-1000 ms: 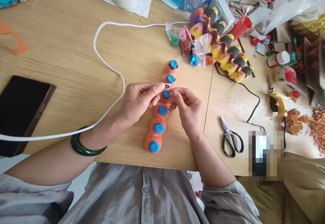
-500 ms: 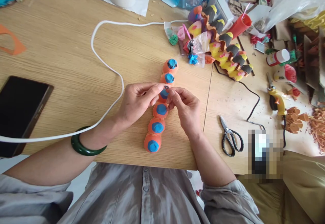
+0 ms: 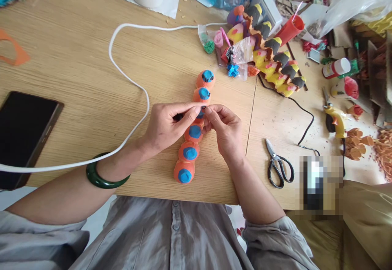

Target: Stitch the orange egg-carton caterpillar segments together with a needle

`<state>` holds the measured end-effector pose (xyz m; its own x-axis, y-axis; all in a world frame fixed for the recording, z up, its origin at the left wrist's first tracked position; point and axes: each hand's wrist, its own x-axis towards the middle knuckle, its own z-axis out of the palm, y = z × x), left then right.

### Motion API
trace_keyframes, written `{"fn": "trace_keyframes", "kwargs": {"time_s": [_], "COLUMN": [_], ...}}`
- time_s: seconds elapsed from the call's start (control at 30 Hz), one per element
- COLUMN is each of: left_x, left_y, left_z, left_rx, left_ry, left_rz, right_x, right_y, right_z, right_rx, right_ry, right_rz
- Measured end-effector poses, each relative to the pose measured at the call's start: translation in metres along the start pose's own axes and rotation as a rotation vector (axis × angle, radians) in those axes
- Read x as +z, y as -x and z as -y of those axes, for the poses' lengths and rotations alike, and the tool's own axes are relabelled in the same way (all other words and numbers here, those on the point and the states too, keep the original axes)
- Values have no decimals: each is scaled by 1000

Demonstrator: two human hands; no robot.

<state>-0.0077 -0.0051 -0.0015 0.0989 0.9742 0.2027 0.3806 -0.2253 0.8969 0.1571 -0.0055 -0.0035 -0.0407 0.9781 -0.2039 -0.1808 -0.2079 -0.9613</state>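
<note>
A row of orange rounded bumps (image 3: pixel 189 136), like an egg-carton strip, lies lengthwise in front of me. Each bump is topped with a blue clay disc (image 3: pixel 184 176); the two farthest discs also carry small black bits. Over the third bump from the far end, my left hand (image 3: pixel 171 123) and my right hand (image 3: pixel 225 131) meet in a pinch. Between their fingertips shows a small black clay piece (image 3: pixel 203 107). Whether it touches the blue disc beneath, I cannot tell.
Black-handled scissors (image 3: pixel 279 166) lie to the right. A white cable (image 3: pixel 143 92) loops across the table and over my left forearm, near a phone (image 3: pixel 26 133). Painted bump strips (image 3: pixel 272 64), small clay bags (image 3: pixel 241 54) and a yellow glue gun (image 3: pixel 335 121) stand farther off. Another person's clothing (image 3: pixel 367 225) shows at right.
My left fingertips have shifted slightly right, closer to the right ones. The black piece has moved slightly right and down with them. The strip has stayed in place.
</note>
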Motion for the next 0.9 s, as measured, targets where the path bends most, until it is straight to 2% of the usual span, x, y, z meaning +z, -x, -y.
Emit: {"fn": "trace_keyframes", "kwargs": {"time_s": [0.17, 0.5, 0.7, 0.9], "left_x": [0, -1, 1, 3], "left_y": [-1, -6, -7, -15], "left_z": [-1, -3, 2, 14], "left_rx": [-42, -231, -195, -222], "left_ry": [43, 202, 203, 175], "left_rz": [-1, -8, -29, -85], "right_x": [-1, 0, 1, -8], "right_y": [-1, 0, 1, -12], "right_z": [-1, 0, 2, -15], "right_rx": [-25, -35, -19, -148], "right_ry": [-15, -2, 50, 200], "right_rz": [8, -10, 6, -144]}}
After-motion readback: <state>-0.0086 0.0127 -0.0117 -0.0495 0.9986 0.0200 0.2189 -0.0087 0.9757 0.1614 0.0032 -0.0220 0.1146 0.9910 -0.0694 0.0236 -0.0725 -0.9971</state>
